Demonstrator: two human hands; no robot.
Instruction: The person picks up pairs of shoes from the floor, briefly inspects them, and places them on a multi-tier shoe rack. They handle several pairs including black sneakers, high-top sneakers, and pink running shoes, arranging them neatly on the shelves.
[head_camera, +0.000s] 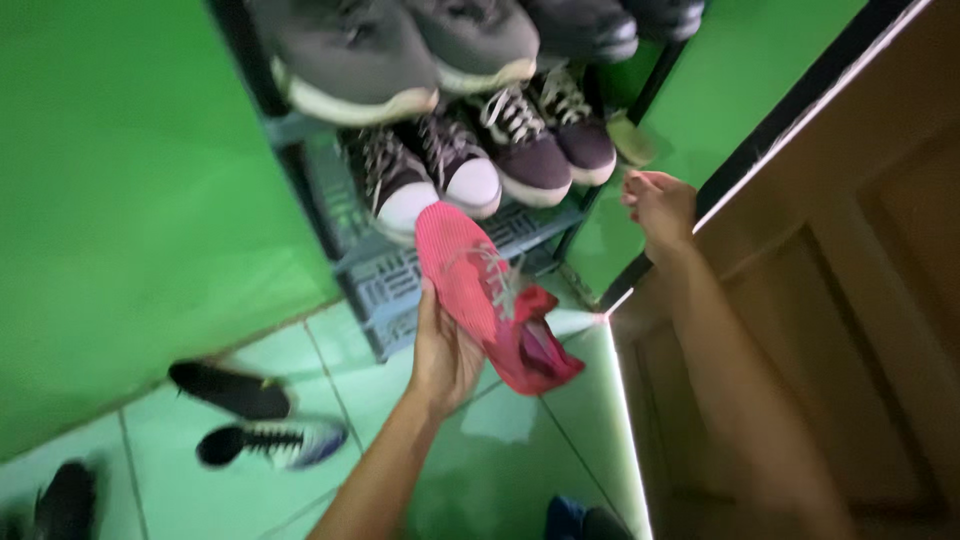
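Left fingers (432, 318) grip pink shoe (478, 290) near rack edge (395, 285).

Green walls (120, 200), pale tiled floor (490, 470), brown wooden door (850, 330).

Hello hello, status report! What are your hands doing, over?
Left hand holds pink sneaker, toe toward shoe rack. Right hand empty, loosely curled by the rack's post. Dark sneakers fill the shelf ahead.

No packages, labels, signs or screens show anywhere around either hand.
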